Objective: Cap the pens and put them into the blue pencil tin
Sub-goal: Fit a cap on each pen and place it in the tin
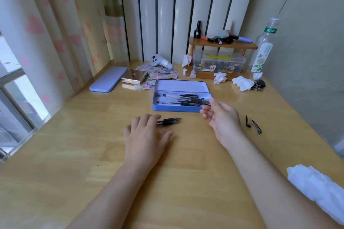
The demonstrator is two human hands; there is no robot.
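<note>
Pens: two uncapped [170, 121] under the flat, spread left hand [147, 135]; two caps [253, 124] lie loose; several pens sit in the blue tin [178, 108], where the right hand [221, 115] pinches one.

Two bare forearms are seen, with no sleeve, cuff or glove worn anywhere along their visible length. No watch, bracelet or ring is carried on either wrist or on the fingers that show. The left hand [147, 135] and the right hand [221, 117] are uncovered, with short, plain, unpainted nails where these can be made out.
</note>
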